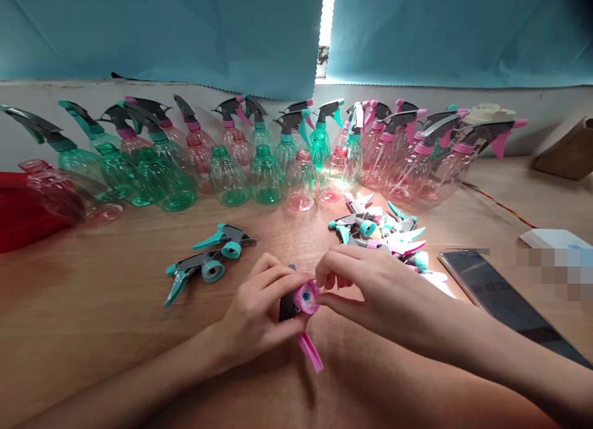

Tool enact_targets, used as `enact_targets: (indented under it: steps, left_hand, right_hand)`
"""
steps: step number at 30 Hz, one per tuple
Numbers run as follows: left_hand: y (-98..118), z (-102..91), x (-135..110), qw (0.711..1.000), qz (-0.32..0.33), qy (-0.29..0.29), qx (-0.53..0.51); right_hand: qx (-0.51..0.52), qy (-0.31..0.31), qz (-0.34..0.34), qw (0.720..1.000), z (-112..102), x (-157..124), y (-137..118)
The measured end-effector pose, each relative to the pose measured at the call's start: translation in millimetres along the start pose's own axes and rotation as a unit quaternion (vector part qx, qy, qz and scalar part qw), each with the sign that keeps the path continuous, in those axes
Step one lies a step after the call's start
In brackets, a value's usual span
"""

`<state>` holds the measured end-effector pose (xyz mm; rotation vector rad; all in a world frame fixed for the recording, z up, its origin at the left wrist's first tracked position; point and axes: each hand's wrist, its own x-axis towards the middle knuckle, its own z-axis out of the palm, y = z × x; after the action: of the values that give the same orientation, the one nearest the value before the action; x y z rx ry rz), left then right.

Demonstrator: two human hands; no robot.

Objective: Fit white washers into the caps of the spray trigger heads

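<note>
My left hand [259,302] is closed around a grey and pink trigger spray head [306,298]. Its pink collar faces me, showing a small blue piece at the centre of the opening, while the pink trigger lever [310,353] points down below my fingers. Curled at the collar's right edge, my right hand [370,284] has its thumb and index finger on the rim. Whether something small sits between those fingertips is hidden. Two grey and teal spray heads [204,269] lie left of my hands. Beyond my right hand is a pile of teal, pink and grey spray heads [370,228].
Several clear green bottles [266,178] and pink bottles [302,182] without heads stand across the table. Behind them are bottles with spray heads fitted [386,144]. A phone [504,305] and a white box [556,240] lie right; a red object [16,209] is far left.
</note>
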<state>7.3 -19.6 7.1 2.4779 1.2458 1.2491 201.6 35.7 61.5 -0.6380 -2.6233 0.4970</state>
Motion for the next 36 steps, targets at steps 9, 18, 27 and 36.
enact_targets:
  steps: [9,18,27,36]
  left_hand:
    - [-2.9,2.5,-3.7,0.999,0.013,-0.025,-0.021]
    - [-7.5,3.4,-9.8,0.999,0.033,-0.016,0.017]
    - [-4.3,3.7,-6.9,0.998,0.015,-0.032,0.046]
    - [-3.8,2.3,-3.5,0.999,-0.036,-0.027,0.000]
  right_hand:
    - [0.141,-0.066,0.089,0.984,3.5,2.1,9.6]
    - [0.520,-0.006,0.201,0.830,37.5,1.9,-1.7]
    - [0.416,0.027,0.186,0.890,45.8,-0.7,0.2]
    - [0.463,-0.054,0.210,0.859,42.6,4.2,15.9]
